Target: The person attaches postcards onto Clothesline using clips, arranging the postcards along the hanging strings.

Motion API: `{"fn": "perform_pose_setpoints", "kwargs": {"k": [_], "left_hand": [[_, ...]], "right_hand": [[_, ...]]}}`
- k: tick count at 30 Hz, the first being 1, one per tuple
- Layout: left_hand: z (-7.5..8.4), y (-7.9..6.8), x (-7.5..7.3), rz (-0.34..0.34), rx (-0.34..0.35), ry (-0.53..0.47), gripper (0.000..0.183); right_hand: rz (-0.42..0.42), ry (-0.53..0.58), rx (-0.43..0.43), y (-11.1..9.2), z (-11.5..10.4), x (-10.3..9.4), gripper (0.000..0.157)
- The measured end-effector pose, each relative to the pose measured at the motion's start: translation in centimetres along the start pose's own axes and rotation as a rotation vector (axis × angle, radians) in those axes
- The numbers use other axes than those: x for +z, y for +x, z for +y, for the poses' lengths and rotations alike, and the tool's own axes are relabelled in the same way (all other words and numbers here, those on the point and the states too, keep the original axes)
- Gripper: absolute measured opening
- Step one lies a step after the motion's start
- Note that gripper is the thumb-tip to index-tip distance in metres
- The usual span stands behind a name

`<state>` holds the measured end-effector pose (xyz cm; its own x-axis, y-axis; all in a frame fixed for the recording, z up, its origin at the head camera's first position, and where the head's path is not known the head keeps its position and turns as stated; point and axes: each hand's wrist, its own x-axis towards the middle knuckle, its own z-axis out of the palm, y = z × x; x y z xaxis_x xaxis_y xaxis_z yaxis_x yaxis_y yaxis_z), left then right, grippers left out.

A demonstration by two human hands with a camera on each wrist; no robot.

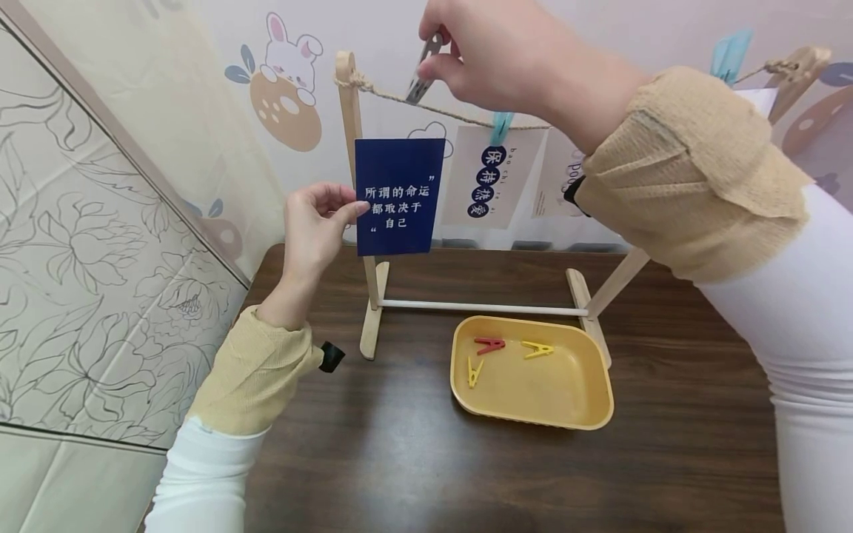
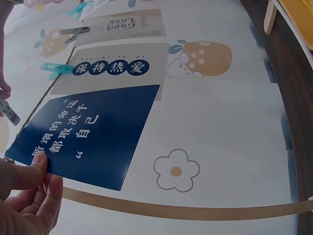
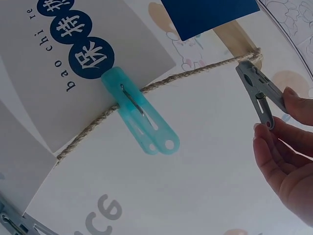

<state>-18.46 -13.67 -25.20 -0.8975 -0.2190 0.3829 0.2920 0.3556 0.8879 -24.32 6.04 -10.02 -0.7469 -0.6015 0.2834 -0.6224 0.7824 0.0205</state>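
A dark blue card [image 1: 400, 166] with white writing is pinched at its left edge between the thumb and fingers of my left hand [image 1: 316, 226]. It is below the left stretch of a twine line [image 1: 460, 117]. Above that line, my right hand [image 1: 486, 52] pinches a grey clothespin [image 1: 421, 74] by its handle ends, nose pointing down at the twine. The right wrist view shows the grey clothespin [image 3: 259, 93] close to the rope's end at the post; whether it touches the twine I cannot tell. A turquoise clothespin [image 3: 139, 112] fixes a pale card [image 1: 483, 166] to the line.
Wooden posts [image 1: 349, 111] hold up the twine over a dark table [image 1: 373, 444]. In front of the rack stands a yellow basin [image 1: 533, 422] with a red clothespin [image 1: 489, 346] and two yellow clothespins [image 1: 537, 349]. More clipped cards [image 2: 132, 24] hang farther along the line.
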Motion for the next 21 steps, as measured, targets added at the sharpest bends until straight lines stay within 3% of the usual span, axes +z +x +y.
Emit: {"fn": "perform_pose_setpoints", "kwargs": {"k": [21], "left_hand": [[1.3,1.8,0.0,-0.016,0.016,-0.019,0.014]], "right_hand": [[-0.004,-0.002,-0.001,1.3,0.0,0.1,0.038]]}}
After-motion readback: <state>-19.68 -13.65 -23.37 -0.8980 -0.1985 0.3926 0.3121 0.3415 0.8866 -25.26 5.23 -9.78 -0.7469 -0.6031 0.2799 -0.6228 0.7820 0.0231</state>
